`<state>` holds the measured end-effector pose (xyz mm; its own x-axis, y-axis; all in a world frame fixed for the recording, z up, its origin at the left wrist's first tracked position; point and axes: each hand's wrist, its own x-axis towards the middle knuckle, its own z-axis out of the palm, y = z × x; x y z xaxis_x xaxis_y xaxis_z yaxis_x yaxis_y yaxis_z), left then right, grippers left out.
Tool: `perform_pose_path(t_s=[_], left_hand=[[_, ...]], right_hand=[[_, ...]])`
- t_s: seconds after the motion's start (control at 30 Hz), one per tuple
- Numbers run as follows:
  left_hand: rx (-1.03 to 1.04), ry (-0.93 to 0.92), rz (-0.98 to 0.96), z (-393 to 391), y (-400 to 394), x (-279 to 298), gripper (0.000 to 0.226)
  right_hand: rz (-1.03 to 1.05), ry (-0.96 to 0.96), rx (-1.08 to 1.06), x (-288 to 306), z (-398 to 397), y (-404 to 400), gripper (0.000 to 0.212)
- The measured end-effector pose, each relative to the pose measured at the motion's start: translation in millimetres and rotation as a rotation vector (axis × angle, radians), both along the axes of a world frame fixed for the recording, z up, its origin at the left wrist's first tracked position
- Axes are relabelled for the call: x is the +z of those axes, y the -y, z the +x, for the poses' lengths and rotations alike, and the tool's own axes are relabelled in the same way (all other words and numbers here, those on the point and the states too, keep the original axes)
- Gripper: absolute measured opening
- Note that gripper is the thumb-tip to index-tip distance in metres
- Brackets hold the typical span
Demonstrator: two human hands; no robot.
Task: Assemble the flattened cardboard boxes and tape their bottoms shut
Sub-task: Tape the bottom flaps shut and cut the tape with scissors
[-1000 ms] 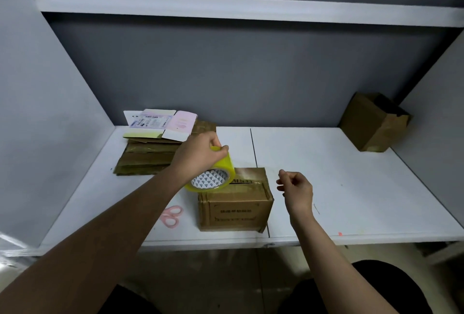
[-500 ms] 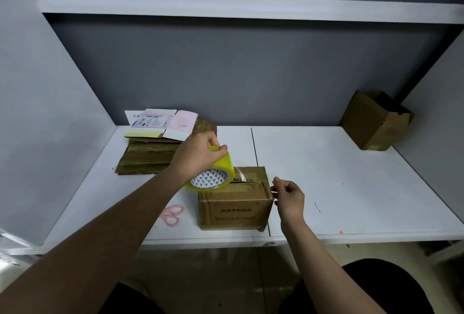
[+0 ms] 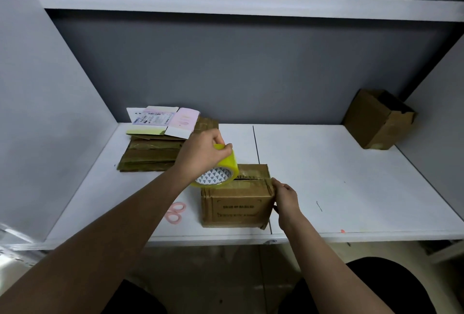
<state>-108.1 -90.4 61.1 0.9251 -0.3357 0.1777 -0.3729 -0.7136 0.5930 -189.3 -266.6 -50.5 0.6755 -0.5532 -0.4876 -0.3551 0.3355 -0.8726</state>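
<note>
Brown assembled cardboard box [image 3: 237,203] sits at near edge of white table [image 3: 351,175], flap seam up. Left hand [image 3: 203,154] grips yellow roll of clear tape [image 3: 221,172] over box's left top. Right hand [image 3: 286,199] clasps box's right upper edge. Stack of flattened brown cardboard boxes [image 3: 150,155] far left; pink scissors [image 3: 175,213] left of box

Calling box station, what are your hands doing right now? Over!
Left hand grips yellow tape roll over the box. Right hand presses box's right end. Seam still open. Scissors lie clear, left of box.
</note>
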Motion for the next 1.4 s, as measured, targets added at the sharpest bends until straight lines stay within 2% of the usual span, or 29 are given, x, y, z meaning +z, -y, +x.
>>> perform_pose_path(t_s=[0.1,0.17,0.23,0.3,0.37,0.4,0.47,0.53,0.6,0.73,0.83,0.9,1.0,1.1,1.23,1.4], left_hand=[[0.007,-0.011,-0.007,-0.5,0.1,-0.5,0.026],[0.011,-0.022,-0.008,-1.0,0.0,-0.3,0.025],[0.014,-0.024,-0.003,-1.8,-0.2,0.8,0.025],[0.01,-0.024,-0.005,-1.9,-1.2,0.9,0.025],[0.006,-0.019,-0.003,-2.2,-2.4,0.5,0.025],[0.006,-0.018,0.0,-2.4,-2.8,0.3,0.025],[0.011,-0.016,0.003,-2.1,-2.6,0.3,0.025],[0.013,-0.013,-0.001,-1.6,-2.0,-0.3,0.027],[0.013,-0.025,-0.009,-0.7,-1.7,-0.8,0.027],[0.002,-0.036,-0.014,-0.3,-2.2,-0.7,0.025],[0.0,-0.044,0.0,0.4,-2.2,-0.5,0.025],[0.002,-0.034,0.007,1.0,-1.6,-0.3,0.026],[-0.007,-0.027,0.016,2.3,-0.3,-1.5,0.027],[-0.098,-0.055,-0.029,3.8,-6.7,-4.3,0.027],[-0.347,0.042,0.105,3.8,-27.2,-11.3,0.049],[-0.451,0.135,0.035,8.6,-37.5,-10.0,0.047]], right_hand=[[0.164,-0.055,-0.003,0.5,-3.3,0.1,0.037],[0.198,-0.101,0.036,-2.3,-8.8,2.1,0.017],[0.173,-0.139,0.001,-9.4,-12.5,0.1,0.019],[0.028,-0.088,-0.057,-21.2,-14.1,-4.7,0.02],[-0.233,0.107,-0.04,-17.6,-18.7,-11.3,0.027],[-0.316,0.225,0.038,-12.0,-22.4,-15.0,0.035],[-0.361,0.326,0.284,-2.4,-26.7,-21.6,0.062],[-0.492,0.317,0.454,0.2,-28.6,-21.7,0.08],[-0.69,0.251,0.493,-4.7,-28.8,-15.8,0.089],[-0.888,0.251,0.533,-0.2,-34.8,-12.8,0.076],[-1.233,0.195,0.544,6.7,-34.0,-8.9,0.091],[-1.418,0.155,0.624,12.1,-29.0,-8.5,0.095],[-1.473,0.112,0.76,12.6,-23.4,-12.3,0.085],[-1.508,0.128,0.776,7.5,-24.1,-11.7,0.08],[-1.563,0.118,0.766,2.6,-21.3,-9.4,0.08],[-1.574,0.062,0.765,-1.7,-19.0,-8.8,0.087]])
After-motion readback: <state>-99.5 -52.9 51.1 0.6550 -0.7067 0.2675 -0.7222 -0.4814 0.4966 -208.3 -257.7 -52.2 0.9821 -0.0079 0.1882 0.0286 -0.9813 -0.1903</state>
